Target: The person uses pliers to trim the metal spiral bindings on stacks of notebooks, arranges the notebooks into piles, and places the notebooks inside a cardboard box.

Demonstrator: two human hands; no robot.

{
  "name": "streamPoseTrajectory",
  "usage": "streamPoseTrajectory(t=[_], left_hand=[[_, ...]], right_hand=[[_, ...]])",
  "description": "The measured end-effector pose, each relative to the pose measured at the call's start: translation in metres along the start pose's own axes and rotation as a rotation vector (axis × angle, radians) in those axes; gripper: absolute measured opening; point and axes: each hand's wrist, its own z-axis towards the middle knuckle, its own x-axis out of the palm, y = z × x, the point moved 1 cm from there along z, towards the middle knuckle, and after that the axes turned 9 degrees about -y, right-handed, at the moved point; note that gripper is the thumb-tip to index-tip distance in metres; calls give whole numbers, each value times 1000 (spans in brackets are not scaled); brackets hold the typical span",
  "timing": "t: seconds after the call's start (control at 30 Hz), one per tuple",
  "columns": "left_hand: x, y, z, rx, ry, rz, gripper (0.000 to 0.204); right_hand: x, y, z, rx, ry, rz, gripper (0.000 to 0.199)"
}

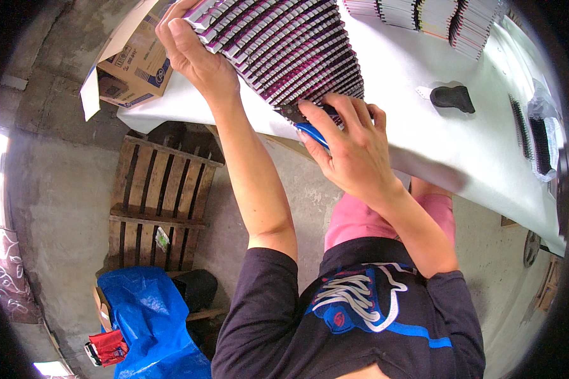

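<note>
A person at a white-covered table works on a long fanned stack of booklets, their edges striped pink, white and black. The stack lies on the table's near edge, slanting up and away between the 2 hands. The left hand is closed over the stack's far upper end, fingers curled across the top booklets. The right hand grips a blue-handled tool whose dark tip touches the stack's lower end; the fingers wrap tightly around the handle.

Farther along the table, 4 more piles of booklets stand by the far edge, a black object lies alone on the cloth, and black combs in clear wrap sit near the right rim. A cardboard box rests at the table's left corner. Below, on the concrete floor, lie a wooden pallet and a blue plastic bag.
</note>
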Motion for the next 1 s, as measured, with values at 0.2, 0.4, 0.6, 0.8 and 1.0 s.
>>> streamPoseTrajectory(t=[0.2,0.4,0.6,0.8,1.0], left_hand=[[0,0,-1,4,7,-11,47],[1,-1,0,27,-8,64,47],[2,-1,-1,-4,-11,25,48],[2,-3,-1,-3,-2,28,48],[0,1,0,20,0,23,47]], right_hand=[[-2,-11,12,541,427,800,19],[4,-10,1,470,258,710,25],[1,-7,-5,85,5,172,33],[5,-5,-8,103,66,212,25],[7,-16,-2,1045,595,1242,21]])
